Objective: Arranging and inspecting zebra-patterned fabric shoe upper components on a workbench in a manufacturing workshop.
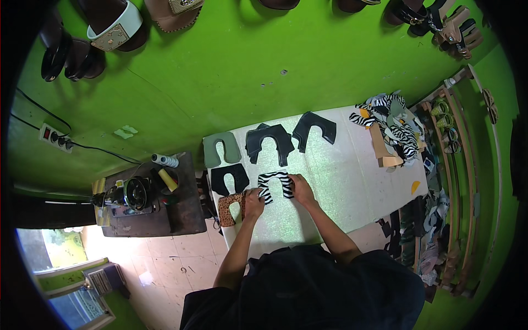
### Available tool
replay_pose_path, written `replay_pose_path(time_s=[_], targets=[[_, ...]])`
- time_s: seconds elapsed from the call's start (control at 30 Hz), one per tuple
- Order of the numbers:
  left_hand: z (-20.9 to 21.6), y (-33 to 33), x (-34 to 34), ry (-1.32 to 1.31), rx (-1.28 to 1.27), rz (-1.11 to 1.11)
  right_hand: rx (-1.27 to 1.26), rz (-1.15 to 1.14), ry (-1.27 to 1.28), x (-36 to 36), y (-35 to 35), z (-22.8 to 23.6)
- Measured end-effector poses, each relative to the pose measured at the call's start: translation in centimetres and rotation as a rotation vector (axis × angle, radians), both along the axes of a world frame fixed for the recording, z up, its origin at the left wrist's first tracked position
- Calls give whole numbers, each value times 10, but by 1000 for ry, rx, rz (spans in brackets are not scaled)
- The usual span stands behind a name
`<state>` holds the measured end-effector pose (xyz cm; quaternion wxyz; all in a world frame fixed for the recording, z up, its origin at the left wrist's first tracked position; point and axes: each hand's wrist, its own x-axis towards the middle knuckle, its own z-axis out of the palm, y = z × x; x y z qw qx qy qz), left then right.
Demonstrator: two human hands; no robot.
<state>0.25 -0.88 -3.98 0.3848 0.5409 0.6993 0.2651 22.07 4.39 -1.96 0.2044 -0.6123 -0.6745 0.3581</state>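
A zebra-print U-shaped shoe upper piece (276, 178) lies on the white tabletop, or just above it, with its curve facing away from me. My left hand (254, 203) pinches its left leg near the lower end. On the opposite side, the fingers of my right hand (302, 190) close on its right edge. Left of it are a leopard-print piece (225, 212), partly behind my left hand, a black piece (230, 178) and a grey-green piece (221, 147). Farther back lie a stack of dark U-shaped pieces (269, 142) and another dark stack (315, 129).
A scrap heap (393, 132) covers the white table's (352, 181) far right corner. A sewing machine (129, 193) with thread cones (165, 160) stands on a dark table at left. Wooden racks (456, 181) line the right; sandals (118, 27) hang on the green wall.
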Motion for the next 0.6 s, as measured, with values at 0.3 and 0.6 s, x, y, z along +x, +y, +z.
replay_pose_path(time_s=[0.3, 0.6], targets=[[-12, -17, 12, 305, 100, -104, 136, 190, -219, -4, -15, 25], [11, -26, 28, 391, -139, -325, 173, 267, -302, -1, -43, 20]])
